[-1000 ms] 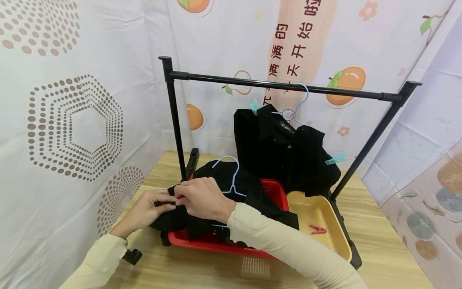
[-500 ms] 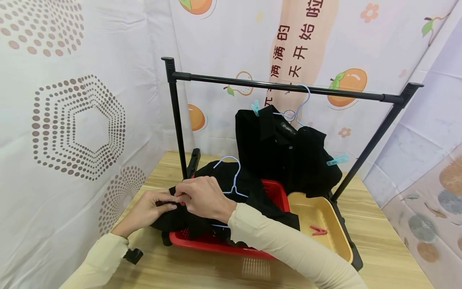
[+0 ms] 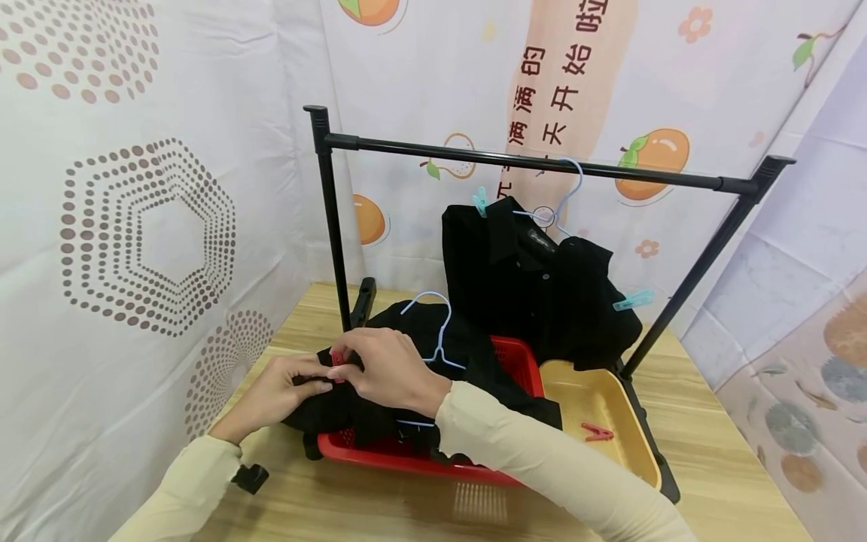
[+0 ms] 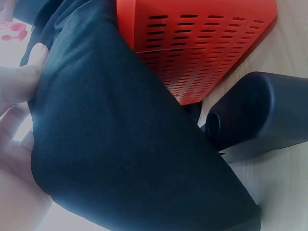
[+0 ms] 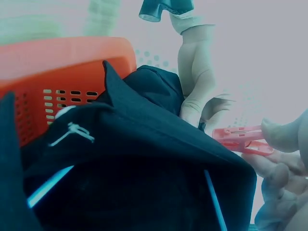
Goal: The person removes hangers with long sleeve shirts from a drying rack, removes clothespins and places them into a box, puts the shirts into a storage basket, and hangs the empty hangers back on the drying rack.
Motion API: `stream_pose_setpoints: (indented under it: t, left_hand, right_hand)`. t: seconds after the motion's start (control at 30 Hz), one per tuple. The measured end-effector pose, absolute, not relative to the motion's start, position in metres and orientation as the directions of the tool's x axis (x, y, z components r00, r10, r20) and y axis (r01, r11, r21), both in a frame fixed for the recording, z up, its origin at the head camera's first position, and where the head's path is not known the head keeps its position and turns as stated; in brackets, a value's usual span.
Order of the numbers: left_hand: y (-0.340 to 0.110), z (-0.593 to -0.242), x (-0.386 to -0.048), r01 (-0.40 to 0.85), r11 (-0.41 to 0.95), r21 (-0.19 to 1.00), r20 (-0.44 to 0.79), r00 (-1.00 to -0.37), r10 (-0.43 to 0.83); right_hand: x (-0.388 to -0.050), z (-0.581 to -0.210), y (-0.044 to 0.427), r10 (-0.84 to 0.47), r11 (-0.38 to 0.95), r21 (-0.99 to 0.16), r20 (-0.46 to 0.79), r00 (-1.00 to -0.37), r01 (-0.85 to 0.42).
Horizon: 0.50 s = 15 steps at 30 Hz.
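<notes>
A black shirt with a pale blue hanger in it lies over a red basket. My left hand pinches the shirt's edge at the left; in the left wrist view the cloth drapes from its fingers. Close beside it, my right hand holds a red clothespin between thumb and fingers. The clothespin's tip meets the cloth's edge in the right wrist view; whether it bites the fabric I cannot tell.
A black rack spans the basket. From its bar hangs another black shirt on a blue hanger, with teal clothespins at its shoulders. A yellow tray at right holds a red clothespin. A black rack foot juts out front left.
My right hand's fingers have shifted and spread a little, leaving the red clothespin more visible at the shirt's edge. My left hand keeps its pinch in nearly the same place.
</notes>
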<state>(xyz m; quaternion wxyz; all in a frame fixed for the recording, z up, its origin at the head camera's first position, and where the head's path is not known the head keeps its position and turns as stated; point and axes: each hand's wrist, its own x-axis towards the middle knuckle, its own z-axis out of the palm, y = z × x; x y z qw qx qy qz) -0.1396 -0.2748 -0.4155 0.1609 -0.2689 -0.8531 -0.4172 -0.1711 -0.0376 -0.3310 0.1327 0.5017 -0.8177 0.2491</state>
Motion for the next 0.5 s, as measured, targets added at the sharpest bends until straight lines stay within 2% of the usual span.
stream_pose_setpoints:
  t: [0.17, 0.5]
  left_hand:
    - [-0.276, -0.417, -0.140, 0.605, 0.513, 0.610, 0.506, -0.795, 0.335]
    - [-0.274, -0.414, -0.139, 0.582, 0.524, 0.622, 0.486, -0.811, 0.324]
  right_hand:
    - [-0.171, -0.330, -0.033, -0.755, 0.394, -0.322, 0.421, -0.503, -0.861]
    - [-0.170, -0.328, -0.021, -0.765, 0.362, -0.381, 0.400, -0.504, -0.851]
